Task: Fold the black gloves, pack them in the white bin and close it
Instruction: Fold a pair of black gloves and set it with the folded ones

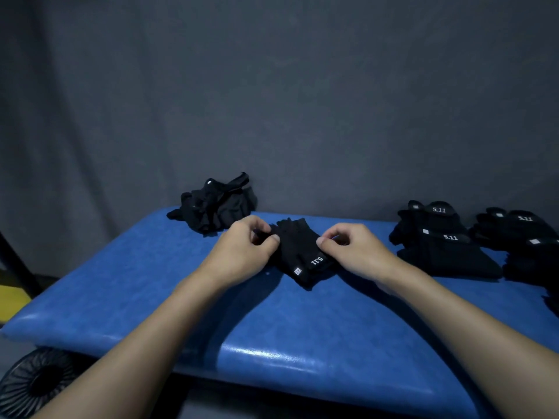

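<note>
Blue bench (272,328) carries everything. Left hand (242,246) and right hand (354,249) pinch, with curled fingers (325,241), the side edges of one black glove (302,252) lying between them, cuff toward the person, equally near both. Farther back: unfolded pile (214,204) left, folded stacks (438,237) right. No white bin shows.

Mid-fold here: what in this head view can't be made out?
- The white bin: nowhere in the head view, so its place and lid state are unknown.
- Side edges of the middle glove: head view, covered by the left hand and right hand pinching it.
- The loose pile: head view, black on black, glove count unclear.
- The rightmost stack: head view, cut by the right frame edge.
</note>
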A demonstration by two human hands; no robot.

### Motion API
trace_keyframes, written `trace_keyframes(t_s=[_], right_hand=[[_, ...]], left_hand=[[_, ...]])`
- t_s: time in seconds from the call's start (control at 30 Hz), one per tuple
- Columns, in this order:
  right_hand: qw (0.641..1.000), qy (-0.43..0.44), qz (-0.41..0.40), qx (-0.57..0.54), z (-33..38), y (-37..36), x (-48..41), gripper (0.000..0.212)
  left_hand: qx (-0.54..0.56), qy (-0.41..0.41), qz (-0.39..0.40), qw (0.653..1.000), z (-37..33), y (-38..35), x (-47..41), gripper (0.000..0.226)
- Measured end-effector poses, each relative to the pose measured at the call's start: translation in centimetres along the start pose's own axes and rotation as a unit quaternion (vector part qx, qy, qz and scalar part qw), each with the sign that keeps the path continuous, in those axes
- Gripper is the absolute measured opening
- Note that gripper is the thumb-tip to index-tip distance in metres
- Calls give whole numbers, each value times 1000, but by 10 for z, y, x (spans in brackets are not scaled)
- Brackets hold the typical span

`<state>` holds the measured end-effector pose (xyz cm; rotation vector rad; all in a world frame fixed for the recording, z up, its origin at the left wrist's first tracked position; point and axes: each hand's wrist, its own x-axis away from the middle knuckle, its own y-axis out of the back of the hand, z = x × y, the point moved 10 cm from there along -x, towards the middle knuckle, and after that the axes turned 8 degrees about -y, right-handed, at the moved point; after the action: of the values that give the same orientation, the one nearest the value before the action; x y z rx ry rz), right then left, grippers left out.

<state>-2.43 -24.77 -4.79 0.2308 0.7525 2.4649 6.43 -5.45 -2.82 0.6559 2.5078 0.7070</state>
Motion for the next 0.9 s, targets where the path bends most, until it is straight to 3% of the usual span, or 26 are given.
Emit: trace_keyframes(t_s=[0.33,0.47,0.6,0.9], right_hand=[[993,11,56,103,5,0,33,17],[998,28,21,54,5,9,37,13],[1000,15,11,-11,1,6,34,25],[996,57,-55,48,13,18,36,26]], left_hand=[[-22,-13,86,996,-1,-20,1,20],[-24,-19,67,997,-3,-20,2,25],[-3,-20,48,999,-8,-18,3,26],[-3,-80,7,997,-23,-12,1,39]])
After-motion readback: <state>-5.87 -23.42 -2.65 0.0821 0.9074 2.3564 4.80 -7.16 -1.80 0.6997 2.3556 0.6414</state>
